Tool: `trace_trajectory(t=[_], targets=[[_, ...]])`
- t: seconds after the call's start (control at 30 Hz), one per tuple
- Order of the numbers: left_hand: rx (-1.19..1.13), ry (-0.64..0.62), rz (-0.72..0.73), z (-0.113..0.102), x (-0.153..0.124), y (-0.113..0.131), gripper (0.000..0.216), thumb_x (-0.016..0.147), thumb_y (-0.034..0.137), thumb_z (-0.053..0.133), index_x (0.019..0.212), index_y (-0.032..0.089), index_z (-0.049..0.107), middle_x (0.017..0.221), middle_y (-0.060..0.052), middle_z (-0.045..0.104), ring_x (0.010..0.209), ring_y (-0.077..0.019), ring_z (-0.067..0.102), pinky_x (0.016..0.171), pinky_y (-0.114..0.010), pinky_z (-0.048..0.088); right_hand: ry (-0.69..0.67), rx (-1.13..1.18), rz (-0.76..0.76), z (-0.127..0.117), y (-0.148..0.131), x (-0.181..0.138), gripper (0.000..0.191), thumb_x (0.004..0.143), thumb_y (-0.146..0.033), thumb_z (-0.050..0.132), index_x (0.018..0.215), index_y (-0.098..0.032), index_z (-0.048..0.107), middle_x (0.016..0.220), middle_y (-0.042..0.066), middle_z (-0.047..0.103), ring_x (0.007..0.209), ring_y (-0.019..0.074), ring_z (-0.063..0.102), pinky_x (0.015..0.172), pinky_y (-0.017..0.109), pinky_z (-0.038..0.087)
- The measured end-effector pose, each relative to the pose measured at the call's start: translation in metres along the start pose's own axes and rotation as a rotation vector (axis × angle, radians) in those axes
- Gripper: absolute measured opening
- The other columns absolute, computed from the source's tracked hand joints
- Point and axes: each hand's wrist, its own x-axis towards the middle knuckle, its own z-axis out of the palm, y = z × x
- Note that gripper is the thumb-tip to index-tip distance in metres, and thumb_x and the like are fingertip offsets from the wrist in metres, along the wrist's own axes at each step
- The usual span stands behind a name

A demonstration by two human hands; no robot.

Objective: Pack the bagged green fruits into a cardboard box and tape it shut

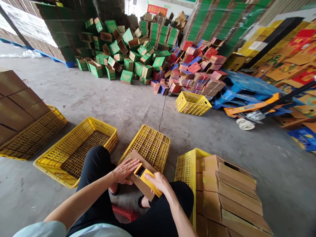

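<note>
A flat-topped brown cardboard box [144, 186] lies tilted between my knees, its far end over an upturned yellow crate [154, 144]. My left hand [124, 170] rests on its left part, fingers stretched out and flat. In my right hand [158, 182] is a yellow handheld tool [145, 174], long and boxy, with a dark opening at its front end. My fingers are wrapped around the tool, and it sits on top of the box. Its exact kind is hard to make out. The underside of the box is hidden.
On my right, a yellow crate [186, 164] holds several brown cartons [237, 187]. To my left are a yellow basket [71, 151] and stacked cartons [19, 98]. Ahead lie heaped green boxes [127, 75], red boxes [194, 67], another yellow crate [191, 107] and an orange pallet jack [249, 107].
</note>
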Motion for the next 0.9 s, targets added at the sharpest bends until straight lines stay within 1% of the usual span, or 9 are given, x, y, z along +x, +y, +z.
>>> trace_trajectory(t=[0.17,0.3,0.37,0.47,0.57,0.63,0.7,0.9], targets=[[-0.013,0.035,-0.001,0.003,0.001,0.001,0.121,0.084,0.070,0.069,0.172,0.023,0.000,0.176,-0.016,0.018,0.161,-0.0399,0.023,0.130,-0.058,0.019,0.004,-0.017,0.011,-0.008,0.005,-0.012,0.043,0.097,-0.056,0.056,0.077,-0.018,0.065,0.053,0.008,0.068,0.052,0.0227,0.073,0.050,0.027,0.059],[-0.023,0.020,-0.013,0.003,0.001,0.001,0.118,0.085,0.069,0.068,0.172,0.023,0.001,0.176,-0.017,0.018,0.161,-0.0396,0.021,0.130,-0.058,0.017,0.023,0.001,0.059,-0.016,0.011,-0.022,0.042,0.095,-0.056,0.059,0.081,-0.018,0.065,0.054,0.008,0.068,0.055,0.0253,0.073,0.049,0.030,0.059],[-0.016,0.005,-0.019,0.001,0.002,0.004,0.117,0.085,0.069,0.068,0.172,0.024,0.004,0.177,-0.017,0.016,0.162,-0.0407,0.020,0.130,-0.059,0.016,0.029,-0.002,0.063,-0.016,0.013,-0.024,0.043,0.095,-0.057,0.060,0.079,-0.018,0.065,0.054,0.009,0.067,0.054,0.0256,0.073,0.048,0.030,0.059],[0.017,-0.027,-0.053,-0.001,0.006,0.015,0.118,0.081,0.069,0.074,0.172,0.029,0.010,0.178,-0.015,0.008,0.162,-0.0434,0.017,0.129,-0.063,0.014,0.035,0.019,0.053,-0.015,0.018,-0.024,0.045,0.097,-0.058,0.059,0.075,-0.019,0.065,0.054,0.010,0.067,0.052,0.0244,0.071,0.047,0.029,0.058],[0.044,-0.028,-0.078,0.001,0.009,0.028,0.120,0.079,0.069,0.076,0.171,0.031,0.009,0.178,-0.014,0.004,0.162,-0.0446,0.014,0.128,-0.067,0.009,0.043,0.032,0.044,-0.015,0.025,-0.022,0.044,0.097,-0.056,0.058,0.074,-0.019,0.065,0.053,0.009,0.067,0.050,0.0227,0.070,0.045,0.027,0.056],[0.041,-0.014,-0.057,0.005,0.011,0.032,0.119,0.082,0.070,0.073,0.171,0.031,0.006,0.178,-0.013,0.008,0.162,-0.0430,0.016,0.128,-0.067,0.007,0.038,0.033,0.046,-0.015,0.029,-0.021,0.044,0.097,-0.056,0.058,0.074,-0.019,0.065,0.053,0.009,0.067,0.050,0.0223,0.070,0.045,0.027,0.056],[0.043,-0.006,-0.035,0.011,0.012,0.031,0.115,0.086,0.070,0.070,0.171,0.031,0.003,0.178,-0.011,0.014,0.162,-0.0403,0.019,0.129,-0.065,0.007,0.033,0.040,0.044,-0.016,0.032,-0.019,0.046,0.097,-0.057,0.058,0.073,-0.019,0.065,0.054,0.009,0.067,0.051,0.0224,0.071,0.045,0.027,0.057],[0.092,0.038,0.004,0.026,0.016,0.013,0.109,0.089,0.070,0.069,0.171,0.034,0.006,0.175,-0.008,0.025,0.161,-0.0353,0.026,0.131,-0.053,0.013,0.031,0.033,0.098,-0.015,0.032,-0.013,0.047,0.097,-0.061,0.059,0.074,-0.020,0.066,0.058,0.011,0.070,0.057,0.0263,0.075,0.049,0.030,0.061]])
